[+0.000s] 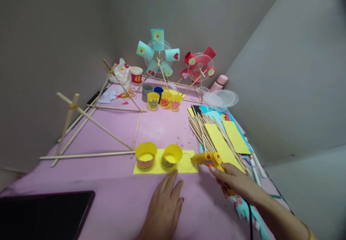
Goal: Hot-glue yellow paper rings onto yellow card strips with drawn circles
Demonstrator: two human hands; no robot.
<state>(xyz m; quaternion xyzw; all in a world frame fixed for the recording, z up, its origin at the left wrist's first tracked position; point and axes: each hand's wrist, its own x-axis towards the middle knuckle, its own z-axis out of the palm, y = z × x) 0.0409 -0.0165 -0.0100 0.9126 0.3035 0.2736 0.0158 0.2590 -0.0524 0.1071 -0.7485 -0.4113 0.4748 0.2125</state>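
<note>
A yellow glue gun (204, 157) is gripped in my right hand (232, 180), its nozzle over a pencilled circle at the right end of a yellow paper strip (159, 169). My left hand (164, 204) lies flat with fingers stretched out, fingertips at the strip's lower edge. Two yellow paper rings stand on the strip: the left ring (146, 162) upright, and the right ring (173, 157) slightly tilted, just above my left fingertips. Whether those fingers touch the right ring, I cannot tell.
A stick frame (89, 156) stands at left, above a dark tablet (43, 214). Decorated paper cups (152, 102) sit mid-table. Behind are a blue paper wheel (157, 39) and a red one (191, 61). Wooden sticks (200, 128) and yellow sheets (221, 144) lie right; a black cord (250, 218) trails down.
</note>
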